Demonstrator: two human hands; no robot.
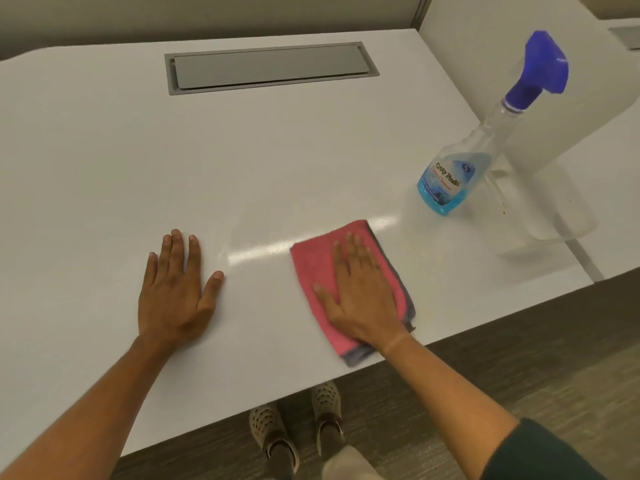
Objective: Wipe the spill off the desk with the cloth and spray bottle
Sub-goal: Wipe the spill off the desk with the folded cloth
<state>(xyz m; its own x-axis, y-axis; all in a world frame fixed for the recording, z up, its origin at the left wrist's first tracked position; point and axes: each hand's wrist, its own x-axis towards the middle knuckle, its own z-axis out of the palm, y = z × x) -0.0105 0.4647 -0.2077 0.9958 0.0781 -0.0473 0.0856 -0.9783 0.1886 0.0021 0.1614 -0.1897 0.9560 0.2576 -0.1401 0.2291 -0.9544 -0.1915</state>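
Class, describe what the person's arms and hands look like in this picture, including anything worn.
Both hands, the left hand and right hand, are bare, with no gloves or rings visible. The left forearm is uncovered. A dark green sleeve covers the right upper arm.

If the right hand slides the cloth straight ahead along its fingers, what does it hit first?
Probably nothing soon: the right hand, flat on the pink cloth, points up the bare desk. The spray bottle looks off to its right.
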